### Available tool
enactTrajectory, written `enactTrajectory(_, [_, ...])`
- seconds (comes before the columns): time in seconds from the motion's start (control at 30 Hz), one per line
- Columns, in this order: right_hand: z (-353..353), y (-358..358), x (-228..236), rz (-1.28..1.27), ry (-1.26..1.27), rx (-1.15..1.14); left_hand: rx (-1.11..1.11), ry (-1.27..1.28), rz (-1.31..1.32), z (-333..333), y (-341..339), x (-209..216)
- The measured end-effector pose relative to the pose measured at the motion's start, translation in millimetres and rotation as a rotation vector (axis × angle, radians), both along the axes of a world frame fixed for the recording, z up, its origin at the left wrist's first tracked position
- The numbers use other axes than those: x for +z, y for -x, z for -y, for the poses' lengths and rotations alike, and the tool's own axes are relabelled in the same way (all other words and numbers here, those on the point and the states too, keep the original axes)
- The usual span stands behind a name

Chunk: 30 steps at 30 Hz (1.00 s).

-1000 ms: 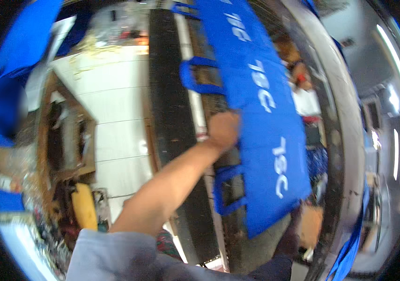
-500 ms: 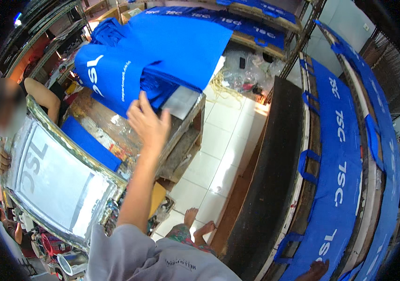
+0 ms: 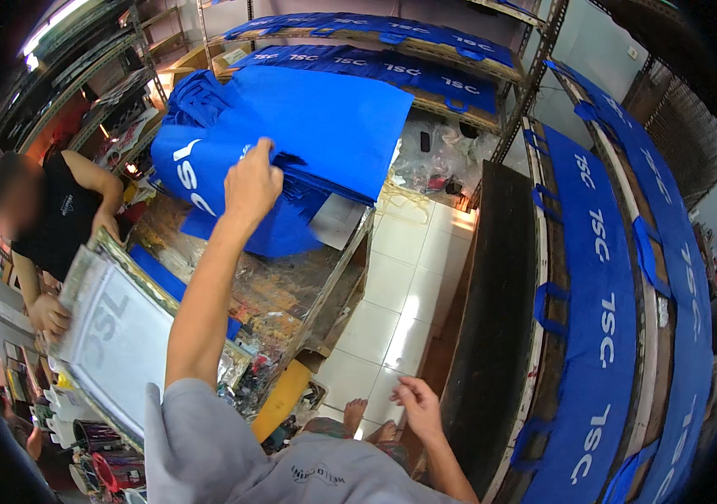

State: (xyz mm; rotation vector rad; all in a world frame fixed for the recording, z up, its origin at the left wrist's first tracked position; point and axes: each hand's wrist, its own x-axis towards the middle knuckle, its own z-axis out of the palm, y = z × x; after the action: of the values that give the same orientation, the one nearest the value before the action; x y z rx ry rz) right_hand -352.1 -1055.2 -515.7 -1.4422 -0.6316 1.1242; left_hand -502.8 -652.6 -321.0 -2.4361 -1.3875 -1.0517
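Observation:
My left hand (image 3: 253, 181) reaches over the worktable (image 3: 270, 286), fingers closed on the near edge of a blue fabric bag (image 3: 178, 172) with white print. The bag lies at the left of a pile of blue bags (image 3: 333, 101), and a loose flap of blue cloth (image 3: 287, 227) hangs below my wrist. My right hand (image 3: 419, 407) is in front of my body above the floor, fingers loosely bent and apart, with nothing in it. A screen-printing frame (image 3: 128, 323) is tilted up left of my left arm, held by a co-worker's hands (image 3: 49, 315).
Long racks (image 3: 535, 336) on my right carry rows of printed blue bags (image 3: 598, 294). More bags lie on shelves (image 3: 358, 38) at the back. A black board (image 3: 493, 294) stands beside the tiled floor (image 3: 375, 311). Plastic wrap (image 3: 438, 155) lies beyond the table.
My left hand has closed on the bag's edge, and blue cloth has shifted below it. My right hand has come from the right rack toward my body. The screen frame has tilted up.

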Motion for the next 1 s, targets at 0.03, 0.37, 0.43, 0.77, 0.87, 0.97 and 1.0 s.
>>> enactTrajectory(0.03, [-6,11,-8,-0.09,0.008,0.042,-0.102,0.031,0.039,12,-7,29])
enactTrajectory(0.37, [-66,2,91,-0.204,-0.633,-0.002,-0.795,0.382,0.045,192,-33,196])
enactTrajectory(0.43, [-29,-6,114,-0.166,-0.671,0.032,-0.812,0.374,0.058,225,-33,202])
enactTrajectory(0.77, [201,69,109,0.412,-0.576,-0.73,-1.041,0.669,0.018,364,-87,121])
enactTrajectory(0.87, [255,93,78,0.405,-0.326,-0.81,-1.123,0.839,0.007,386,-113,67])
enactTrajectory(0.97, [294,117,74,0.324,-0.217,-0.93,-1.18,1.027,0.044,418,-121,21])
enactTrajectory(1.0, [306,125,76,0.333,-0.228,-0.993,-1.184,1.067,0.054,430,-122,9])
